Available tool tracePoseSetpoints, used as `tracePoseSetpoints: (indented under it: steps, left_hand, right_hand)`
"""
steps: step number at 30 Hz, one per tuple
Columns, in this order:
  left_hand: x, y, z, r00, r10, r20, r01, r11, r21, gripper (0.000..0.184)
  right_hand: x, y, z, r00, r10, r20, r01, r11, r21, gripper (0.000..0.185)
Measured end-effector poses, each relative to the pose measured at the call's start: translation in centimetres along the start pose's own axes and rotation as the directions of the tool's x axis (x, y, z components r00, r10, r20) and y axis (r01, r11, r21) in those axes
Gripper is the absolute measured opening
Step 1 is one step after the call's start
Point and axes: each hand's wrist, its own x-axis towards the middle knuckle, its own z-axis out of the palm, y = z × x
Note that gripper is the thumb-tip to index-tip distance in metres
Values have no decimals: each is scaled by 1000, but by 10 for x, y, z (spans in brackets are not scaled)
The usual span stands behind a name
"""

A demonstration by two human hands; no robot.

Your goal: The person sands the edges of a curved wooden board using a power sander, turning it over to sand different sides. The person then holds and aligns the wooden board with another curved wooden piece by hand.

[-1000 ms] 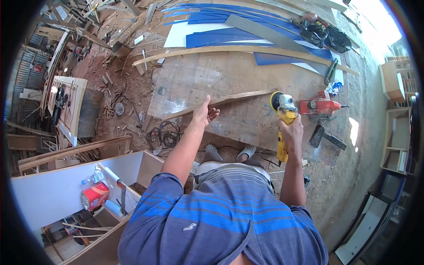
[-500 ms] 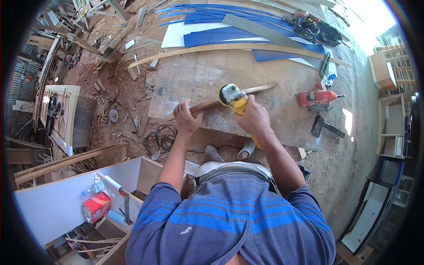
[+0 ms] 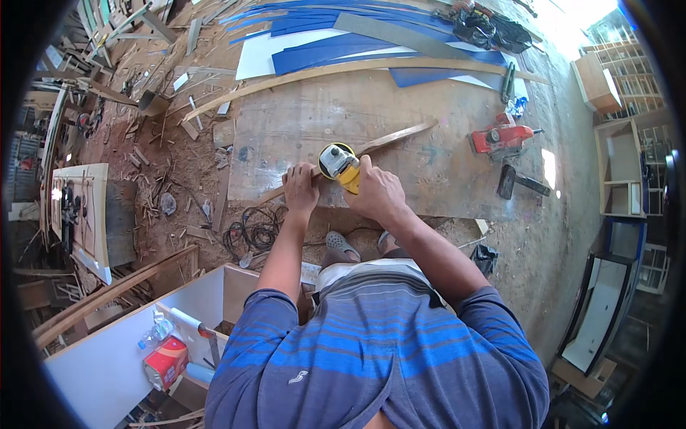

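My right hand (image 3: 379,189) is wrapped around a yellow angle grinder (image 3: 349,179), whose round head rests over a narrow wooden strip (image 3: 404,134). The strip lies slantwise across a large plywood board (image 3: 300,121). Close to the left of the grinder head, my left hand (image 3: 301,189) grips the strip with its fingers curled over it. The grinder's disc face is turned down, and I cannot see where it meets the wood.
A red power planer (image 3: 500,138) and a hammer (image 3: 523,181) lie on the right. Blue sheets (image 3: 314,60) and a long wooden batten (image 3: 286,77) cross the far side. Coiled cable (image 3: 251,230) sits on the ground near my feet. A white cabinet (image 3: 107,372) stands lower left.
The grinder has moved left along the strip, closer to my left hand. My left hand, earlier with fingers spread, has closed over the strip. The whole view has shifted slightly.
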Motion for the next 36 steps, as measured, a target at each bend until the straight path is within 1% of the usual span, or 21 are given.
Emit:
tracePoseSetpoints:
  steps: [2, 5, 9, 11, 14, 15, 18, 21, 23, 26, 29, 32, 33, 35, 36]
  left_hand:
    - [1, 2, -2, 999, -22, 27, 22, 1000, 18, 39]
    - [2, 2, 1, 1000, -13, -15, 13, 1000, 24, 29]
    - [4, 2, 3, 1000, -18, -11, 19, 999, 38, 26]
    - [3, 0, 2, 1000, -2, -8, 3, 998, 63, 25]
    - [5, 5, -3, 1000, -12, 3, 12, 999, 44, 24]
    - [5, 5, -3, 1000, -7, 3, 7, 999, 34, 24]
    - [5, 2, -3, 1000, 0, 3, 0, 1000, 18, 24]
    - [6, 3, -1, 1000, 1, 10, -1, 1000, 7, 24]
    - [6, 3, -1, 1000, -2, 9, 2, 1000, -1, 25]
    - [6, -1, 0, 999, 3, 40, -5, 998, 61, 26]
    - [6, -4, 6, 1000, 21, 0, -21, 1000, -3, 38]
    - [7, -3, 4, 1000, 29, 7, -28, 1000, -6, 40]
    - [7, -3, 3, 1000, 23, 16, -24, 1000, 11, 37]
    - [7, -2, 3, 999, 15, 34, -16, 999, 44, 32]
    - [7, -3, 4, 999, 13, 42, -15, 999, 48, 34]
  right_hand:
    - [0, 1, -3, 999, 45, -3, -45, 999, 9, 57]
    - [3, 7, -13, 993, 120, -7, -120, 993, 20, 59]
    - [9, 21, -25, 978, 206, -36, -206, 978, 18, 60]
    - [10, 26, -32, 977, 212, -28, -211, 977, 23, 61]
    - [12, 32, -36, 970, 244, -16, -243, 970, 29, 63]
    - [14, 33, -37, 967, 255, -12, -255, 966, 32, 64]
    - [22, 45, -40, 956, 281, -91, -278, 960, 45, 58]
    - [25, 62, -50, 948, 298, -110, -294, 954, 50, 60]
    - [29, 76, -53, 942, 315, -115, -310, 949, 64, 66]
    - [34, 96, -55, 935, 339, -104, -331, 940, 89, 69]
    - [37, 108, -58, 927, 362, -101, -353, 930, 99, 66]
    - [38, 119, -58, 929, 346, -132, -334, 937, 102, 65]
    - [39, 122, -58, 931, 335, -147, -322, 941, 103, 65]
    - [42, 125, -61, 919, 372, -129, -361, 927, 97, 65]
    - [43, 127, -63, 913, 390, -121, -381, 920, 94, 65]
